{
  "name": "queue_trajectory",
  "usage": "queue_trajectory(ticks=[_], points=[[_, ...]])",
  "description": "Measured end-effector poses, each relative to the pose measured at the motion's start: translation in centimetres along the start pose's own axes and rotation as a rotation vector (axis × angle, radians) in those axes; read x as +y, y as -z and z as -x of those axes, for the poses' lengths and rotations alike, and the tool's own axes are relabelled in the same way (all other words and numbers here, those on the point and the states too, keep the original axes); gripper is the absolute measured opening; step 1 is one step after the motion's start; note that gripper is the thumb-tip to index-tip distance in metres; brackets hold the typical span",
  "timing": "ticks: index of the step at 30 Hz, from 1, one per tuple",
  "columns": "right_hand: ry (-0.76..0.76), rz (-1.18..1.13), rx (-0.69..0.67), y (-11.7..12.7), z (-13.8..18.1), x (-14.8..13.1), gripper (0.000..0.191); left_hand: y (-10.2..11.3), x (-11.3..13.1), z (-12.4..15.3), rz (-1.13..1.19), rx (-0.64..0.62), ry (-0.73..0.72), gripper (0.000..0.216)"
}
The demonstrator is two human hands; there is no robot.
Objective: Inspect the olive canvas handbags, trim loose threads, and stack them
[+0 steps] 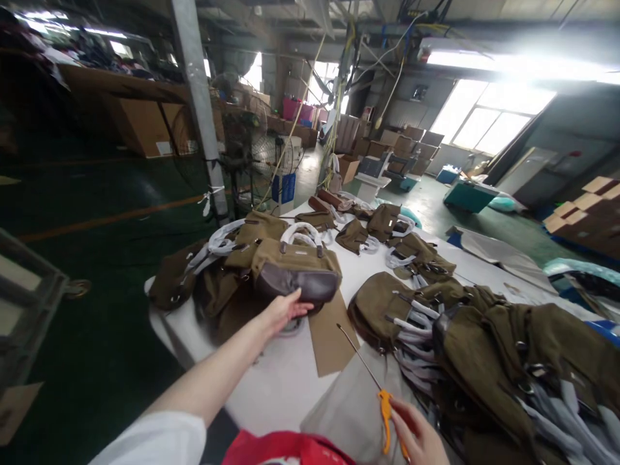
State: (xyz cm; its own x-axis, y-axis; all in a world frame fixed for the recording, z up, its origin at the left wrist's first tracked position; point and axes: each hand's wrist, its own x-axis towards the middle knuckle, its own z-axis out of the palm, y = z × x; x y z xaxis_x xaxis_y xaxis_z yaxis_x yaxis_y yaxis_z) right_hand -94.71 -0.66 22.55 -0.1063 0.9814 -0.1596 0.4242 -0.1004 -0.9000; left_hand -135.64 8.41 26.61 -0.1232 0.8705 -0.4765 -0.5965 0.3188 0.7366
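An olive-brown handbag with a dark base and pale wrapped handles sits at the left of the table. My left hand is stretched out at its lower edge, thumb and fingers apart; whether it touches the dark base, I cannot tell for certain. Low in the view, my right hand is closed around an orange air blow gun, whose long thin metal nozzle points up and to the left. Beneath the nozzle tip lies a flat brown cardboard piece. A grey sheet covers the table nearest me.
More olive bags with wrapped straps are heaped on the right of the white table. Other bags lie at its left end. Past the table stand a metal post, fans and cardboard boxes.
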Motion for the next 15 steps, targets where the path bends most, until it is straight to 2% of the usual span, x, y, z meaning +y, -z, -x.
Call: queue_trajectory(ticks=[1,3,4,6,8,10,13,15], points=[[-0.099,-0.149,-0.013,-0.7,-0.4,-1.1,0.041,0.0,-2.8,2.2,-0.012,-0.168,0.052,0.036],[-0.263,-0.516,-0.045,-2.2,-1.5,-3.2,0.053,0.2,-8.2,6.3,-0.105,-0.403,0.153,0.046],[-0.333,-0.656,-0.091,-3.0,-2.0,-4.0,0.056,0.3,-10.5,7.9,-0.177,-0.496,0.184,0.049],[-0.432,-0.787,-0.085,-4.3,-2.9,-5.1,0.050,0.5,-14.1,10.1,-0.326,-0.573,0.156,0.054],[-0.489,-0.807,-0.052,-5.3,-3.0,-5.2,0.040,0.8,-16.2,10.9,-0.478,-0.530,0.079,0.055],[-0.488,-0.807,-0.028,-5.5,-2.3,-4.8,0.043,1.7,-16.8,10.6,-0.625,-0.424,0.070,0.046],[-0.389,-0.815,0.022,-4.4,-1.0,-3.9,0.051,4.2,-15.1,9.2,-0.782,-0.212,0.103,0.028],[-0.323,-0.794,0.059,-3.0,-0.2,-3.4,0.052,5.8,-12.8,8.3,-0.818,-0.027,0.036,0.023]])
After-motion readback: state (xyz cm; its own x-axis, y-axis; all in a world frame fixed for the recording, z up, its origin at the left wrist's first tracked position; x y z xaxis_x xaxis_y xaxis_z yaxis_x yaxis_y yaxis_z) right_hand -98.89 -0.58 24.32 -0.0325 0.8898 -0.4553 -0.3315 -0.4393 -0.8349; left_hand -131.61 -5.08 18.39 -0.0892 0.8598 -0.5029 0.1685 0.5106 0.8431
